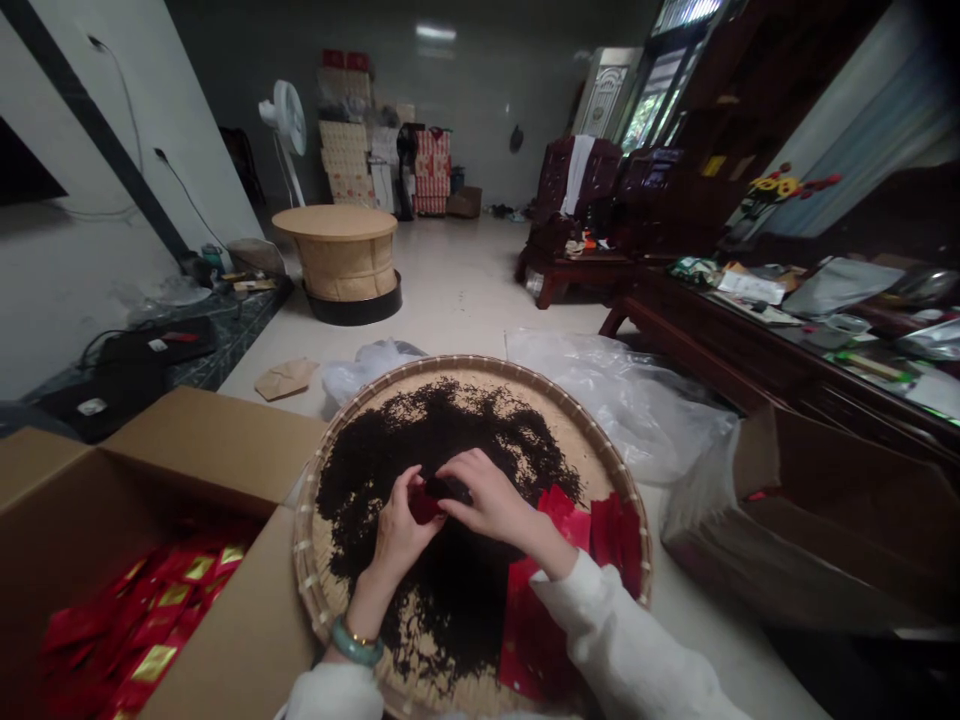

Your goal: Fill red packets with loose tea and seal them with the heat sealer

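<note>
A round woven bamboo tray (604,455) lies in front of me, covered with dark loose tea leaves (442,440). Over its middle, my left hand (399,530) is closed on a small red packet (424,503). My right hand (487,500) pinches the same packet at its top, fingers pressed together above the leaves. A green bangle circles my left wrist. Several empty red packets (600,530) lie on the tray's right side, partly under my right sleeve.
An open cardboard box (217,445) at my left holds several filled red and gold packets (150,620). Clear plastic bags (630,400) lie beyond the tray. A dark wooden table (750,350) with clutter runs along the right. A round wooden drum (341,250) stands farther back.
</note>
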A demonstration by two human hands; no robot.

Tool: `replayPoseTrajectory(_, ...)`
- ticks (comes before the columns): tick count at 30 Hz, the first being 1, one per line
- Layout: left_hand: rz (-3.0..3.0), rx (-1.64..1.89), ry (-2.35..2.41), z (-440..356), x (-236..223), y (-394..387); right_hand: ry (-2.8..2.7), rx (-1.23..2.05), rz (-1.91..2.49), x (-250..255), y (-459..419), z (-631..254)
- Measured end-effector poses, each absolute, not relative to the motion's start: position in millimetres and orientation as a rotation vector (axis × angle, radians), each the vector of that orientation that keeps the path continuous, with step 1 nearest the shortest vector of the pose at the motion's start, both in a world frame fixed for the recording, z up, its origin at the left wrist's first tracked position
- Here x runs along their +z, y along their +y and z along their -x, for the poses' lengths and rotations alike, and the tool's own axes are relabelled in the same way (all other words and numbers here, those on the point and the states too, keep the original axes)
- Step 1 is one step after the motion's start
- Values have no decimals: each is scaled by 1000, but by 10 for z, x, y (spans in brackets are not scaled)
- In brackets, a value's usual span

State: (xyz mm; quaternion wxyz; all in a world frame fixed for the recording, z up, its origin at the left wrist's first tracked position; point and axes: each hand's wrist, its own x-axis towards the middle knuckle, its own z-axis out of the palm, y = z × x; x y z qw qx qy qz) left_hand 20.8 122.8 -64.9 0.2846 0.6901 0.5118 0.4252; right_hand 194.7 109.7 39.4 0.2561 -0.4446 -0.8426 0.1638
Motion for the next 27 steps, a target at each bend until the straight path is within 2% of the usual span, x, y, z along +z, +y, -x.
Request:
replayPoseTrajectory(4,-1783,1135,1322,-207,-692,1224,-2494,305,1171,220,1125,-1916)
replayPoseTrajectory(7,-1798,1122,1290,-216,-686,1216,-2373,295,1191,109,1155,-1878)
replayPoseTrajectory(13,-1666,954,1138,-248,-674,1206,-1924,499,1324,268,1227,-1968)
replayPoseTrajectory(20,-1257,717,801,-317,-412,1074,-2043,629,1307,460,1336,-2196)
replayPoseTrajectory(23,-1180,644,788,-326,-329,1022,-2089,741,1216,388,1374,-2188)
replayPoseTrajectory(27,-1130,667,850,-325,-350,1027,-2074,697,1233,292,1365,-2143)
